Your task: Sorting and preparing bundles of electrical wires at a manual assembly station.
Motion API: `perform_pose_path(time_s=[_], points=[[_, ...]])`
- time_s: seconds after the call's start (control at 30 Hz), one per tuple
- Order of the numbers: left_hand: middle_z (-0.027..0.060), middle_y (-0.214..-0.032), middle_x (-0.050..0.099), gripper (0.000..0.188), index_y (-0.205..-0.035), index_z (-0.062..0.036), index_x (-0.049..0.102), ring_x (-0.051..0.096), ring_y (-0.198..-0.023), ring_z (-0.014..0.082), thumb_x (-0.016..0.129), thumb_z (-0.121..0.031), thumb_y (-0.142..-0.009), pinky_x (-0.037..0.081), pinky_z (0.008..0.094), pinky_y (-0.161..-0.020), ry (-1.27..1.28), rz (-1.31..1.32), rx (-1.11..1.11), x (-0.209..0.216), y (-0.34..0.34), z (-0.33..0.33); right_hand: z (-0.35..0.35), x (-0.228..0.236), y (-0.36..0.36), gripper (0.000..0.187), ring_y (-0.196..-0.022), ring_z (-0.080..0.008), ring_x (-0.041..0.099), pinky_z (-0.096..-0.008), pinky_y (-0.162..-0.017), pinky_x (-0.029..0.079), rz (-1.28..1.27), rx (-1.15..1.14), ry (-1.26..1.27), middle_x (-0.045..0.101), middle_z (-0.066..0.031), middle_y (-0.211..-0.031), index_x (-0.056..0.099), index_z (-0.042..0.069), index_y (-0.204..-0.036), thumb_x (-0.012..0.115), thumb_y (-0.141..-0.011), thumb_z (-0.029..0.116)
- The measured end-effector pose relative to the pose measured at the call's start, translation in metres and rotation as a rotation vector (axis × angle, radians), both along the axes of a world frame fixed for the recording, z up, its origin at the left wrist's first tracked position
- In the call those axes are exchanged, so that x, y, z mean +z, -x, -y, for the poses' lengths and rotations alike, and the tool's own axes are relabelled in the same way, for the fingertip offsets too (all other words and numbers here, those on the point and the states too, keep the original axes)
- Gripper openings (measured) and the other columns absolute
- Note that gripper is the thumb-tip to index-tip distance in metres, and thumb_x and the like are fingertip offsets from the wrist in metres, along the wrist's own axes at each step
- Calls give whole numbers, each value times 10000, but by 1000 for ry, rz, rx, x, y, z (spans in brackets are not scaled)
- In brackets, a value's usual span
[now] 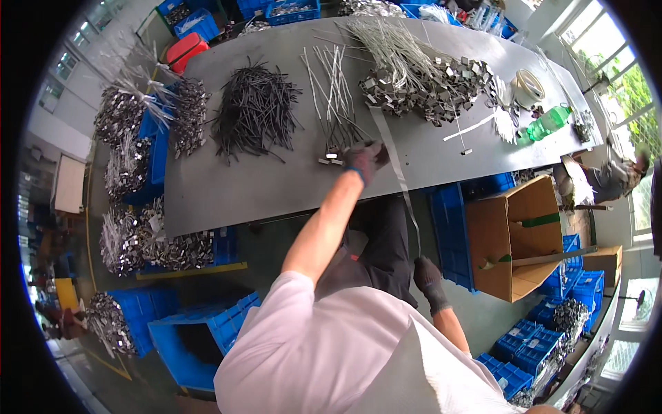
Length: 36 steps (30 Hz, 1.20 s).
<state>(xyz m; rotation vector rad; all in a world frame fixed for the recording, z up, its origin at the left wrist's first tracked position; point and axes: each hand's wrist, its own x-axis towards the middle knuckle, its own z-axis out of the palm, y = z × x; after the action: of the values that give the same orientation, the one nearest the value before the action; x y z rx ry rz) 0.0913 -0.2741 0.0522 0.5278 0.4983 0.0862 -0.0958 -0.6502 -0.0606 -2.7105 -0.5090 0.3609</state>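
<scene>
My left hand [365, 160], in a dark glove, is over the table's near part, beside a loose bundle of thin silvery wires [335, 96] with small metal ends [331, 159]. Its fingers are smeared, so their grip does not show. A long pale flat strip [401, 179] runs from the metal pile, past this hand and down over the table edge. At its lower end is my gloved right hand [429, 277], below table height, with fingers closed around the strip's end. Left of the wires lies a heap of short black tubes or wires [254, 110].
The grey table [200, 200] holds a pile of metal clips [434, 86] with silvery wires, a tape roll [527, 88] and a green bottle [549, 123]. Blue crates [452, 238] and an open cardboard box [518, 241] stand right, below the table; crates of metal parts [124, 165] stand left.
</scene>
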Motion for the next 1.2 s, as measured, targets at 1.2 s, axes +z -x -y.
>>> perform_pose_path(time_s=[1.2], points=[[19,-729,655,229,-904,-35,740,625,-670,120,682,-254,-867,491,261,-599,-636,-212,-314,19,24,-29,-234,121,-212,474,-935,-323,687,-427,-783,551,-166,-68,-845,638,-221,-1144,477,36,-1372,614,-976,259]])
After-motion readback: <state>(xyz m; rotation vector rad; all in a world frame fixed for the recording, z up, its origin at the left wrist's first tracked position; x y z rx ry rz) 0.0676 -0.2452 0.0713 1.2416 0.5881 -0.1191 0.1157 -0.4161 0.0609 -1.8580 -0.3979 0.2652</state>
